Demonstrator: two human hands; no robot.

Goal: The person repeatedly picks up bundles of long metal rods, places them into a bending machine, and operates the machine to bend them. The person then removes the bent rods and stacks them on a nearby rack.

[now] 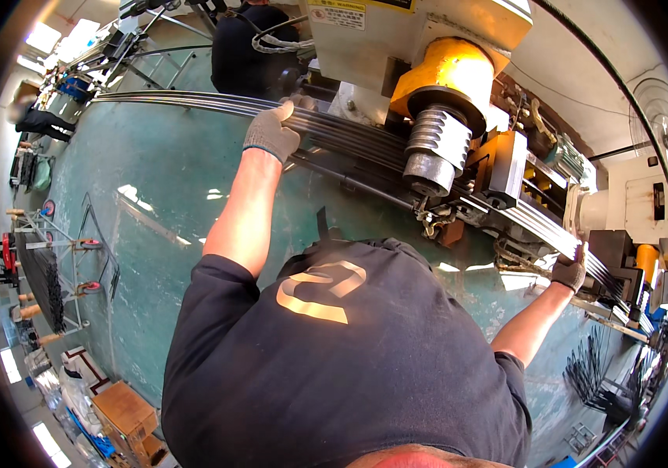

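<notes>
Several long, thin metal tubes (pixel 349 136) run side by side from the far left, beneath a machine head, to the lower right. My left hand (pixel 273 134), in a grey knit glove, is closed on the bundle left of the head, thumb over its near edge. Far to the right, my gloved right hand (pixel 570 271) grips the near edge of the same tubes; its fingers are partly hidden. Between my hands, the ribbed steel cylinder (pixel 437 144) hangs over the tubes below a yellow collar (pixel 451 66).
A machine body (pixel 377 54) stands above the tubes, with a dark block (pixel 505 168) beside its cylinder. One person in dark clothes (pixel 246 51) is behind the tubes; another (pixel 44 121) stands far left. Dark rods lie on a wheeled rack (pixel 41 273). Cardboard boxes (pixel 125 409) sit lower left.
</notes>
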